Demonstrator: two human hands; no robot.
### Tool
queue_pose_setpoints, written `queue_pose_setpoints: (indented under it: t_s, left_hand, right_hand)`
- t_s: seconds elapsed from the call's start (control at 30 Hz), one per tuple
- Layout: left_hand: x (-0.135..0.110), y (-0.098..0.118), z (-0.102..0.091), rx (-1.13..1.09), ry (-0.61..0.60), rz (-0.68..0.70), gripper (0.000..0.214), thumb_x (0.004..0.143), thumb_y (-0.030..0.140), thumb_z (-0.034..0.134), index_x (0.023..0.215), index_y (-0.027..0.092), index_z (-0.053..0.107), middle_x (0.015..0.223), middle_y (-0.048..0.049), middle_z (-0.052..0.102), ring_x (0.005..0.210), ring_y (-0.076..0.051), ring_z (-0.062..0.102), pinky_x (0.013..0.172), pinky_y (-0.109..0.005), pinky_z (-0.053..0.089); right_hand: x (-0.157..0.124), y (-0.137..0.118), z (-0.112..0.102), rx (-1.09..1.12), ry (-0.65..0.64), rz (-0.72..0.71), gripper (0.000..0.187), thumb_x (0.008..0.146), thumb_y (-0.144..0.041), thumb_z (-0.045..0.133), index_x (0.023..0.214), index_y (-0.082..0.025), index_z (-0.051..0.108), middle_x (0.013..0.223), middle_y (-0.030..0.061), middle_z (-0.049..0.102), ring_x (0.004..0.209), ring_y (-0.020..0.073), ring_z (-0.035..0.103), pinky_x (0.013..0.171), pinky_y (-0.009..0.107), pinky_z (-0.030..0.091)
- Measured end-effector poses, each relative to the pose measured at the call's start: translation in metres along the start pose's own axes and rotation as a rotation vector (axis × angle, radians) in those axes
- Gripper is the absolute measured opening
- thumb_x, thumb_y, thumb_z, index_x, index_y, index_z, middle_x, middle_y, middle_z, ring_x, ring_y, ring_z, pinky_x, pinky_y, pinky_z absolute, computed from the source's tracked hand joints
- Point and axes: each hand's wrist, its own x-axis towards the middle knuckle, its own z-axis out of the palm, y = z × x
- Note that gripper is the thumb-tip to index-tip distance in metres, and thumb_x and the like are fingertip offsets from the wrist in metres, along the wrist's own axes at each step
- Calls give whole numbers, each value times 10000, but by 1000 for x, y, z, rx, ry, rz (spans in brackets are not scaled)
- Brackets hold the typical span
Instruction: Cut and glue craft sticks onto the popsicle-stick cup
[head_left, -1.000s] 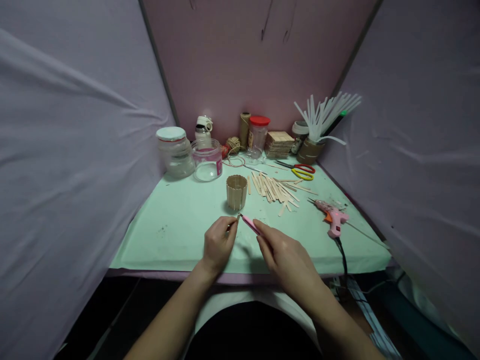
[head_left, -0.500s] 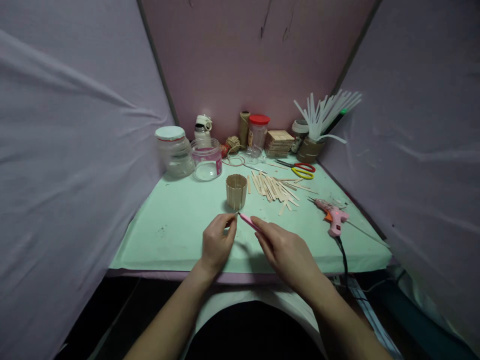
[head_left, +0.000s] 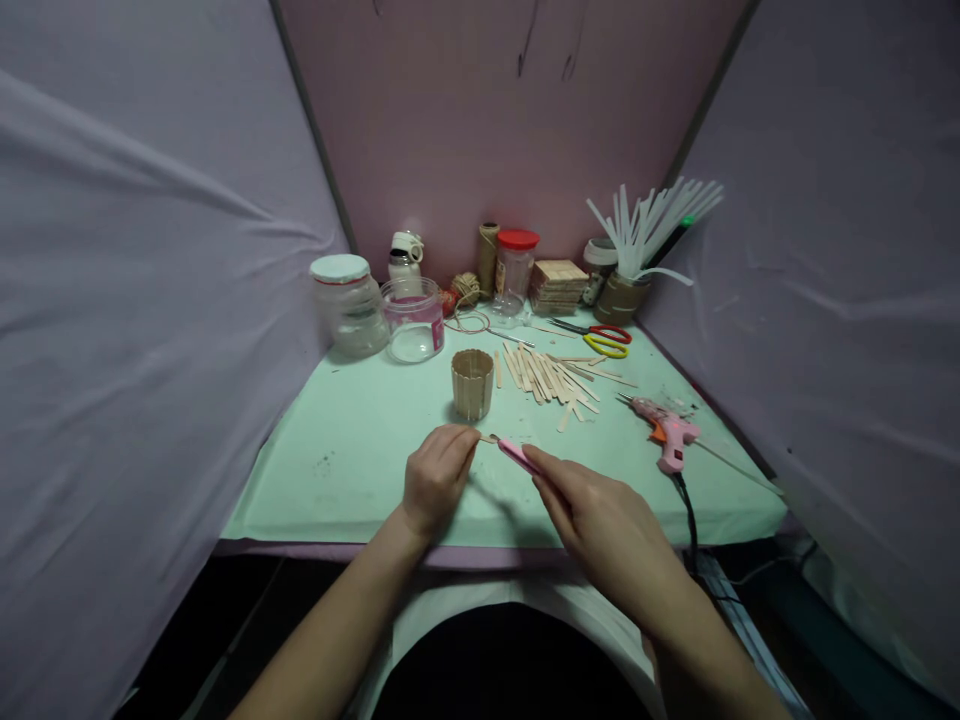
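My left hand [head_left: 439, 478] is closed around a wooden craft stick [head_left: 487, 438], whose tip pokes out to the right of the fingers. In my right hand [head_left: 592, 500] is a pink-handled tool [head_left: 517, 456], perhaps a craft knife; its small dark tip is at the end of the stick. Just beyond the hands stands a small cup [head_left: 472, 388] covered with upright sticks, touched by neither hand. A loose pile of craft sticks [head_left: 551, 375] lies to the right of the cup.
At right rests a pink glue gun [head_left: 667, 430] with its cord over the table edge. Red-and-yellow scissors [head_left: 607, 340] lie behind the sticks. Along the back stand a lidded jar [head_left: 351, 310], an open plastic tub [head_left: 414, 325], a red-lidded jar [head_left: 516, 270] and a pot of white glue sticks [head_left: 622, 297].
The pink tool and my right hand have shifted a little right and toward me. More of the stick now shows beyond my left fingers.
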Motion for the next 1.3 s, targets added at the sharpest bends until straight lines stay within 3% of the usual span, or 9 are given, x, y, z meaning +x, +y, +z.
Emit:
queue_pose_setpoints:
  t_s: [0.1, 0.17, 0.23, 0.33, 0.43, 0.63, 0.73, 1.07, 1.3]
  left_hand:
    - [5, -8, -9, -48, 40, -100, 169, 898, 168, 523, 965, 203, 674, 922, -69, 712, 899, -186, 643, 850, -340, 514]
    - [12, -9, -16, -174, 125, -303, 110, 873, 231, 574, 888, 198, 679, 874, -59, 703, 858, -182, 643, 824, -340, 529]
    - [21, -4, -21, -461, 176, -591, 130, 833, 310, 632, 859, 187, 667, 850, -44, 686, 809, -167, 640, 731, -307, 558]
    - [34, 7, -27, -955, 77, -962, 228, 736, 363, 727, 821, 168, 644, 790, -8, 656, 748, -133, 634, 683, -275, 567]
    - [37, 15, -27, -1213, -36, -1156, 298, 646, 348, 800, 820, 160, 647, 761, 12, 643, 703, -104, 628, 640, -228, 548]
    - [27, 20, -23, -1305, -77, -1237, 339, 593, 332, 841, 817, 152, 660, 770, 0, 661, 699, -102, 629, 617, -205, 518]
    - [25, 23, -22, -1260, -89, -1237, 328, 600, 338, 836, 813, 151, 670, 777, -6, 664, 695, -101, 621, 617, -205, 511]
    - [19, 28, -15, -1119, -121, -1189, 290, 639, 362, 799, 827, 158, 712, 811, -33, 673, 709, -113, 605, 612, -206, 502]
    - [12, 28, -9, -1213, -114, -1219, 308, 638, 354, 804, 835, 142, 697, 755, -15, 647, 652, -91, 576, 589, -194, 469]
  right_hand:
    - [-11, 10, -14, 80, 105, 8, 367, 966, -317, 428, 1298, -279, 580, 1100, 64, 728, 911, 253, 717, 749, 371, 574]
    - [-16, 16, -20, 148, 171, 4, 368, 959, -353, 444, 1293, -294, 585, 1138, 61, 715, 955, 256, 706, 765, 372, 574]
    - [-16, 18, -22, 233, 178, -31, 373, 957, -360, 457, 1304, -290, 575, 1192, 60, 691, 1038, 253, 677, 836, 377, 561]
    - [-7, 17, -13, 371, 188, -74, 374, 966, -326, 453, 1317, -248, 553, 1258, 69, 652, 1129, 234, 628, 938, 371, 520]
    - [5, 15, 3, 463, 216, -77, 362, 969, -296, 445, 1309, -215, 537, 1245, 89, 647, 1126, 215, 619, 949, 351, 504]
    - [17, 22, 36, 572, 174, -98, 334, 955, -293, 471, 1276, -223, 533, 1085, 75, 670, 928, 181, 647, 829, 307, 518]
    - [20, 25, 46, 609, 179, -88, 318, 960, -309, 458, 1246, -203, 545, 1103, 82, 661, 949, 186, 635, 845, 310, 503]
    - [24, 34, 66, 616, 148, -104, 276, 965, -317, 423, 1177, -202, 558, 1034, 64, 664, 886, 179, 627, 798, 291, 500]
    - [25, 38, 72, 586, 109, -66, 262, 949, -321, 441, 1150, -204, 562, 972, 39, 661, 792, 164, 611, 739, 266, 483]
